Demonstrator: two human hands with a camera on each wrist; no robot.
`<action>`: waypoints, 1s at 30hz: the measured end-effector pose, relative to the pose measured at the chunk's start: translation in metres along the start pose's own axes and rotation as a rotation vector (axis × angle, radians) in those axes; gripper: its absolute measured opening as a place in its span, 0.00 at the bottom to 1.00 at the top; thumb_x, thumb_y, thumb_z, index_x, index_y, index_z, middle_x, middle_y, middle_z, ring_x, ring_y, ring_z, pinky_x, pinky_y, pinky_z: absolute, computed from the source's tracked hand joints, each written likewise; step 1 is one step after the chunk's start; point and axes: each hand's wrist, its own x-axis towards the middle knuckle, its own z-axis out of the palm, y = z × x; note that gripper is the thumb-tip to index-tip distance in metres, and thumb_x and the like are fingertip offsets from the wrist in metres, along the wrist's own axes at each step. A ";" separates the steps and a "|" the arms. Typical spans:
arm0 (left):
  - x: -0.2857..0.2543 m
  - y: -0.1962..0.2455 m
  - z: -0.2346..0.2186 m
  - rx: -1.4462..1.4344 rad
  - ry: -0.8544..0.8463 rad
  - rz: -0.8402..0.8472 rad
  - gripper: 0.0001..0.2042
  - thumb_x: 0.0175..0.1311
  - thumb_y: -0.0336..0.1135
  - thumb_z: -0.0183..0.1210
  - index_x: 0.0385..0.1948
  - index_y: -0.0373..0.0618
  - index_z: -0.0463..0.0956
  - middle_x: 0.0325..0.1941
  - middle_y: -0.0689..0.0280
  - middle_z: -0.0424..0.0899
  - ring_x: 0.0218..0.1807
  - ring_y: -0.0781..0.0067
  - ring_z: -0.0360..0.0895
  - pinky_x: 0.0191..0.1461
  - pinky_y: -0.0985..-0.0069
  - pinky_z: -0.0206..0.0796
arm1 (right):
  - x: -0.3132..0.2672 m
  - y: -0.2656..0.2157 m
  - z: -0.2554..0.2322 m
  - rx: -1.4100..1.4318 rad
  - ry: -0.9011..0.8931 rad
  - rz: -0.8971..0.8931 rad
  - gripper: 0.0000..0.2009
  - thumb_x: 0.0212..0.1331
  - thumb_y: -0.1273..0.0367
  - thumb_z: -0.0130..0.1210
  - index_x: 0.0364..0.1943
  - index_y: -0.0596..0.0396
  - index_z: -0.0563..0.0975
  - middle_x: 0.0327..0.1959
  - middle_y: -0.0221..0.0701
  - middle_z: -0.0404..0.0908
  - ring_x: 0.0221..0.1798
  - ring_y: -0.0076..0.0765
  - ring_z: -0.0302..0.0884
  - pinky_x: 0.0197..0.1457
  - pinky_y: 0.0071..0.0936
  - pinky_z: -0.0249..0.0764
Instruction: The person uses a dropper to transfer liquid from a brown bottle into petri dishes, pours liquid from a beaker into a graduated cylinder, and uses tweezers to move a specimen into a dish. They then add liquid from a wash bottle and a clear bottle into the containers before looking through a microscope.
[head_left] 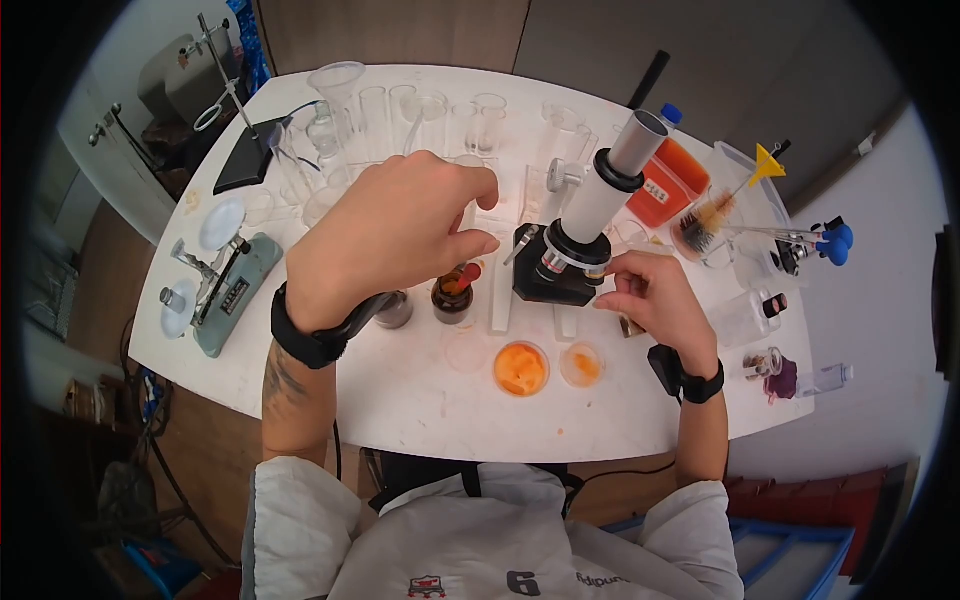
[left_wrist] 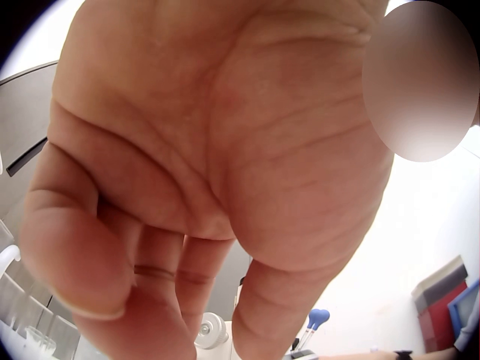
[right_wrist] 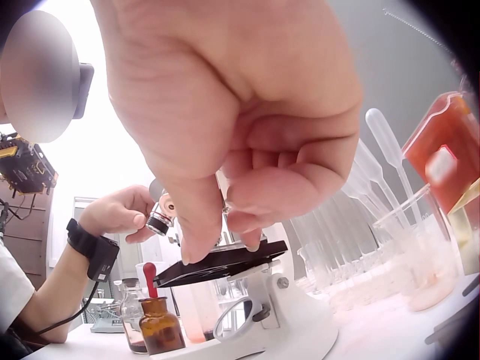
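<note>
Microscope: a white-tubed microscope with a black base-like stage (head_left: pixel 585 215) stands on the white worktop (head_left: pixel 420 418), right of the middle, its tube tilted.
Right hand: the bare right hand (head_left: pixel 652 290) is at the stage's edge, thumb and curled fingertips close together over the black plate — whether they pinch anything I cannot tell.
Left hand: the bare left hand (head_left: pixel 400 215) hangs in the air left of the microscope, fingers loosely bent, thumb apart from them, holding nothing.
Brown bottle: a small amber glass bottle (head_left: pixel 451 306) with a red rubber-bulbed dropper (head_left: pixel 467 275) in its neck stands left of the microscope.
Dishes: a round clear dish of orange matter (head_left: pixel 520 369) sits in front — a smaller clear dish with an orange patch (head_left: pixel 582 365) just beside it.
Left end: a grey-green two-pan balance (head_left: pixel 238 293).
Behind the right hand: an orange-red plastic box (head_left: pixel 668 187).
</note>
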 end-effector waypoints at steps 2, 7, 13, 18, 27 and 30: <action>0.000 0.000 0.000 0.014 0.009 0.004 0.14 0.58 0.36 0.72 0.43 0.41 0.84 0.24 0.59 0.84 0.27 0.56 0.83 0.34 0.62 0.72 | -0.002 -0.001 0.001 0.010 -0.005 0.022 0.16 0.52 0.73 0.76 0.45 0.62 0.85 0.23 0.28 0.77 0.26 0.24 0.72 0.32 0.25 0.71; -0.002 -0.006 0.009 0.040 0.073 0.061 0.14 0.59 0.38 0.71 0.43 0.42 0.84 0.24 0.60 0.85 0.28 0.56 0.84 0.35 0.63 0.73 | -0.011 0.000 0.006 -0.026 0.101 -0.180 0.16 0.55 0.76 0.73 0.49 0.58 0.85 0.29 0.28 0.78 0.27 0.24 0.73 0.32 0.24 0.71; -0.003 -0.002 0.004 0.057 0.040 0.005 0.14 0.59 0.38 0.71 0.42 0.41 0.84 0.24 0.60 0.86 0.28 0.56 0.85 0.35 0.62 0.74 | -0.027 0.003 0.009 -0.148 0.034 -0.261 0.20 0.54 0.72 0.75 0.52 0.56 0.86 0.36 0.32 0.78 0.31 0.33 0.76 0.35 0.29 0.74; -0.001 0.001 0.005 0.053 0.015 0.017 0.14 0.59 0.38 0.71 0.42 0.42 0.84 0.24 0.60 0.86 0.28 0.55 0.85 0.35 0.62 0.74 | -0.027 -0.001 0.013 -0.251 0.051 -0.268 0.21 0.53 0.69 0.76 0.52 0.56 0.86 0.38 0.34 0.78 0.35 0.39 0.79 0.39 0.33 0.77; -0.001 0.004 0.004 0.056 -0.019 0.000 0.15 0.60 0.39 0.71 0.43 0.42 0.84 0.25 0.59 0.86 0.30 0.55 0.86 0.36 0.62 0.74 | -0.025 -0.001 0.023 -0.295 0.112 -0.305 0.20 0.52 0.65 0.77 0.48 0.57 0.85 0.37 0.35 0.78 0.36 0.42 0.81 0.39 0.36 0.79; 0.000 0.006 0.012 0.030 0.015 0.042 0.17 0.60 0.40 0.71 0.47 0.42 0.83 0.27 0.59 0.87 0.31 0.54 0.86 0.37 0.62 0.75 | -0.023 -0.001 0.026 -0.315 0.137 -0.319 0.20 0.52 0.64 0.77 0.47 0.57 0.85 0.37 0.35 0.77 0.36 0.42 0.81 0.39 0.37 0.79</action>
